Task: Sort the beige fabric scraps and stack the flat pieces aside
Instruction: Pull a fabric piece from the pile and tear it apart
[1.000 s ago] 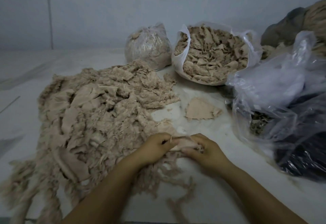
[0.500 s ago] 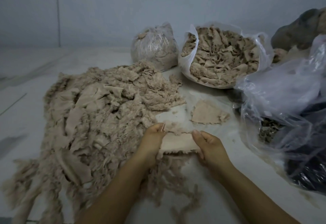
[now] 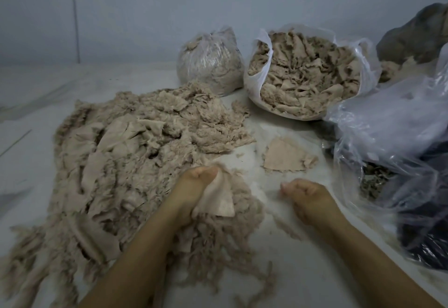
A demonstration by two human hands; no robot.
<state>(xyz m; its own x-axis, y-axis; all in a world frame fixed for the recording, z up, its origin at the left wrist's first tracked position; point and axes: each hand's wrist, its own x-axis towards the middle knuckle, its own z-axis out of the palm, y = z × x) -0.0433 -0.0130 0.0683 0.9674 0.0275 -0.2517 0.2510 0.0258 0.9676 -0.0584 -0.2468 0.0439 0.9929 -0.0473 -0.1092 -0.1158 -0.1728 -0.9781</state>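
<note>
A big heap of beige fabric scraps (image 3: pixel 135 147) covers the left and middle of the white surface. My left hand (image 3: pixel 194 186) grips a flat beige piece (image 3: pixel 220 198) at the heap's right edge; the piece hangs down from the fingers. My right hand (image 3: pixel 305 193) hovers to the right of it with fingers curled and nothing visible in them. A small stack of flat beige pieces (image 3: pixel 286 155) lies apart on the surface, beyond my right hand.
An open white bag full of beige scraps (image 3: pixel 305 75) stands at the back, a tied clear bag (image 3: pixel 211 60) to its left. Crumpled clear plastic bags (image 3: pixel 392 138) with dark contents crowd the right side. A wall rises behind.
Both hands held the flat piece stretched between them. Now my right hand has let go and drawn away to the right, and the piece hangs from my left hand alone.
</note>
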